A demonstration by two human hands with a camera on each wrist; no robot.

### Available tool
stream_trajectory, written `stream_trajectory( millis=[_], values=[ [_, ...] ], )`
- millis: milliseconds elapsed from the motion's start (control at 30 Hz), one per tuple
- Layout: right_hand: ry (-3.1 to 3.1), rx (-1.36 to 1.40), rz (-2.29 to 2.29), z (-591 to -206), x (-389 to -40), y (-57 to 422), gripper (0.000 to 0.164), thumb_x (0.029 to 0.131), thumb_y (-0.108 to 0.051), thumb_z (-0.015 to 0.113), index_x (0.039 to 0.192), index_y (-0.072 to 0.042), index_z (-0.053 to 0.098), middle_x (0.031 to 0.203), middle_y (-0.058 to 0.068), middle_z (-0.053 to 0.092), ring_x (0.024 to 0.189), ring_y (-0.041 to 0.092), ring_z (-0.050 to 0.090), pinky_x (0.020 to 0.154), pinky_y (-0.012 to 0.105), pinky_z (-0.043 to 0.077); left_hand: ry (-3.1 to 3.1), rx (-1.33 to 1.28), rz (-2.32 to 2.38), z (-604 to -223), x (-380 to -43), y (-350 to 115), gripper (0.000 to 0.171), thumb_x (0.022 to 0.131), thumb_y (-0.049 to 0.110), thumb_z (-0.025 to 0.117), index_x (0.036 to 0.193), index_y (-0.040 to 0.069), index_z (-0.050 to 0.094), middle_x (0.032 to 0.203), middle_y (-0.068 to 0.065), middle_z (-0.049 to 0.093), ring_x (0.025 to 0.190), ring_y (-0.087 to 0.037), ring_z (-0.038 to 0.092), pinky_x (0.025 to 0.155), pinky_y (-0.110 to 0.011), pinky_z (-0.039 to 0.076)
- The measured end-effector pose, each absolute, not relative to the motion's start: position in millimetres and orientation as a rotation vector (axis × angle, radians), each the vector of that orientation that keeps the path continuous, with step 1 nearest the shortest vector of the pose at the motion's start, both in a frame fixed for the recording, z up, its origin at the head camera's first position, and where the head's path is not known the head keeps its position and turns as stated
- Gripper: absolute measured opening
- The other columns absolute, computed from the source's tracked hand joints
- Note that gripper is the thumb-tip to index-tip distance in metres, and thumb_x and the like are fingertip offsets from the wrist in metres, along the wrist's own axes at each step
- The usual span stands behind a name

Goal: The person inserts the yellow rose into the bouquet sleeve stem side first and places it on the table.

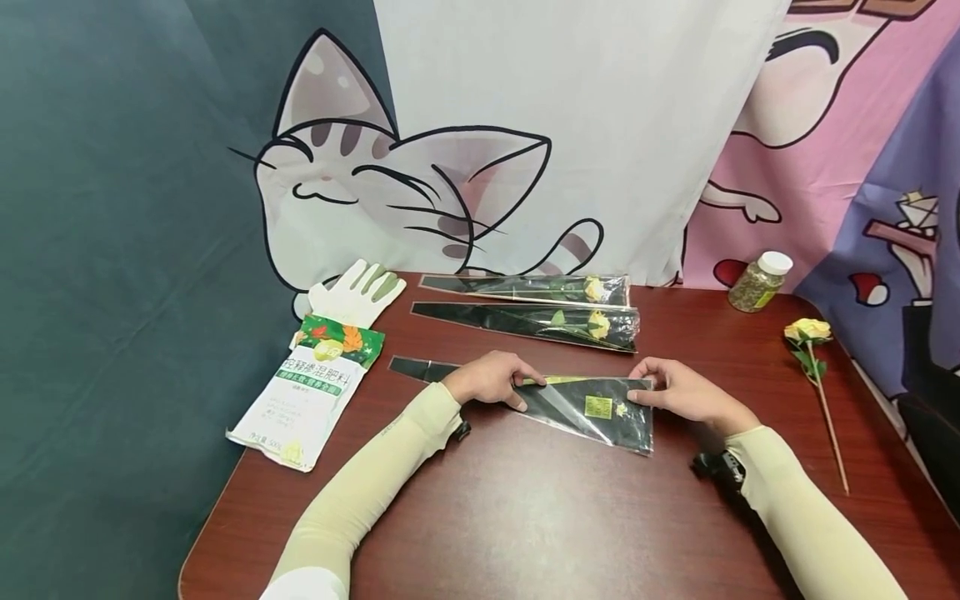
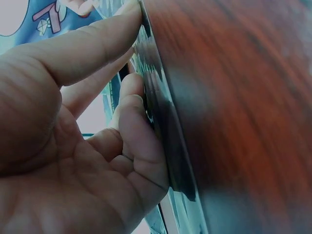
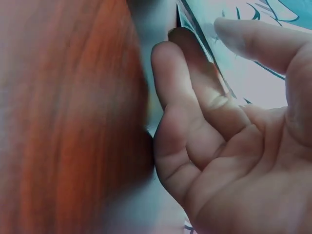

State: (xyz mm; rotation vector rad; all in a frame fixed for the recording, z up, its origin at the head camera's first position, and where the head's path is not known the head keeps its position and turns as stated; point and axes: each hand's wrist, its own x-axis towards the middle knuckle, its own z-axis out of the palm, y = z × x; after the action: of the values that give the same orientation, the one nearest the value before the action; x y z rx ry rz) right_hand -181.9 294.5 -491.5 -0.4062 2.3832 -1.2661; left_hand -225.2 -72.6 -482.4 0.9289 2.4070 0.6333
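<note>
A dark, clear-fronted flower sleeve (image 1: 570,408) lies on the table, its wide end to the right, with a yellow-green square label. My left hand (image 1: 491,379) rests on its middle, thumb and forefinger spread across it. In the left wrist view, the other fingers (image 2: 141,126) bend against the sleeve. My right hand (image 1: 682,392) pinches the upper corner of the wide end between thumb and forefinger. In the right wrist view, two loosely bent fingers (image 3: 170,73) lie close to the tabletop. To the right lies a yellow rose (image 1: 808,331) with a long stem.
Two sleeved yellow roses, an upper one (image 1: 525,288) and a lower one (image 1: 525,323), lie behind the hands. At left are a fertilizer bag (image 1: 311,400) and a white glove (image 1: 352,296). A white-capped jar (image 1: 757,283) stands at back right, near the cat-printed curtain (image 1: 487,200).
</note>
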Motion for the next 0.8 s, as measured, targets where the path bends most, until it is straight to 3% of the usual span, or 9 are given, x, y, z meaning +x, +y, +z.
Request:
stream_trajectory(
  millis=[133, 267, 467, 667, 800],
  values=[
    [2.312, -0.365, -1.33, -493.6, -174.6, 299.3, 0.031, 0.098, -0.021, 0.078, 0.11, 0.001, 0.061, 0.079, 0.001, 0.066, 0.068, 0.01, 0.057, 0.058, 0.026, 0.047, 2.416, 0.91, 0.639, -482.5, -225.4, -71.0, 0.051, 0.089, 0.021, 0.088, 0.137, 0.032, 0.073, 0.08, 0.004, 0.049, 0.067, -0.012, 0.034, 0.062, -0.026, 0.032],
    [2.302, -0.381, -1.341, -493.0, -165.3, 302.2, 0.027, 0.1, -0.019, 0.075, 0.098, 0.002, 0.057, 0.068, -0.001, 0.055, 0.062, 0.014, 0.051, 0.053, 0.028, 0.043, 2.44, 0.895, 0.634, -484.9, -225.4, -69.9, 0.053, 0.09, 0.023, 0.088, 0.139, 0.032, 0.072, 0.076, 0.006, 0.045, 0.063, -0.01, 0.031, 0.06, -0.025, 0.031],
    [2.316, -0.297, -1.4, -488.2, -156.6, 301.7, 0.031, 0.104, -0.019, 0.069, 0.089, 0.005, 0.058, 0.066, 0.003, 0.057, 0.065, 0.025, 0.063, 0.06, 0.032, 0.055, 2.437, 0.896, 0.648, -486.0, -225.9, -70.4, 0.053, 0.09, 0.023, 0.088, 0.14, 0.03, 0.071, 0.072, 0.007, 0.038, 0.058, -0.011, 0.026, 0.06, -0.026, 0.029],
    [2.323, -0.202, -1.413, -487.5, -153.5, 299.8, 0.031, 0.105, -0.02, 0.068, 0.093, 0.008, 0.064, 0.071, 0.004, 0.066, 0.068, 0.022, 0.073, 0.061, 0.031, 0.057, 2.463, 0.963, 0.574, -484.3, -222.8, -70.7, 0.052, 0.092, 0.024, 0.085, 0.142, 0.029, 0.07, 0.094, 0.004, 0.065, 0.078, -0.01, 0.051, 0.074, -0.027, 0.047],
    [2.329, -0.184, -1.423, -487.1, -151.9, 300.1, 0.029, 0.106, -0.02, 0.067, 0.097, 0.008, 0.067, 0.073, 0.003, 0.068, 0.068, 0.02, 0.073, 0.061, 0.03, 0.056, 2.499, 1.004, 0.51, -480.4, -218.4, -67.6, 0.051, 0.093, 0.024, 0.085, 0.141, 0.026, 0.07, 0.106, -0.001, 0.07, 0.092, -0.013, 0.059, 0.084, -0.031, 0.052]
  ],
)
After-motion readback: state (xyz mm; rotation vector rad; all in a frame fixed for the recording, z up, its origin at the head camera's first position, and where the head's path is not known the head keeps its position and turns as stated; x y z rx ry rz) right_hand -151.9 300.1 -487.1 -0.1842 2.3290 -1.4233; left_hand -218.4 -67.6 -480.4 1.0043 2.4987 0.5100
